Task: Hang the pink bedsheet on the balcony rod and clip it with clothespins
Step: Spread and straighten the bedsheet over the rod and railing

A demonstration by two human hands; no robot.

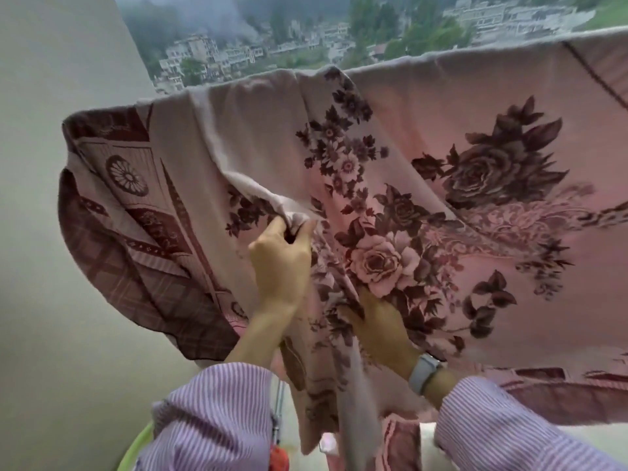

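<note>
pale wall (51, 164) fills the left side; past the top edge there's a hazy hillside town (238, 52) with white buildings and dark trees (373, 18); a lime green rim (136, 447) curves at the bottom, something small and red-orange (279, 458) beside it

The bedsheet (424, 158) is soft matt woven cloth, pink with dark printed flowers. The sleeves (210, 416) are striped cloth. The near-right watch (423, 372) band looks smooth plastic.

left hand (280, 263) pinches a fold of the draped pink bedsheet (441, 137); right hand (380, 329) grips cloth lower down.
</note>
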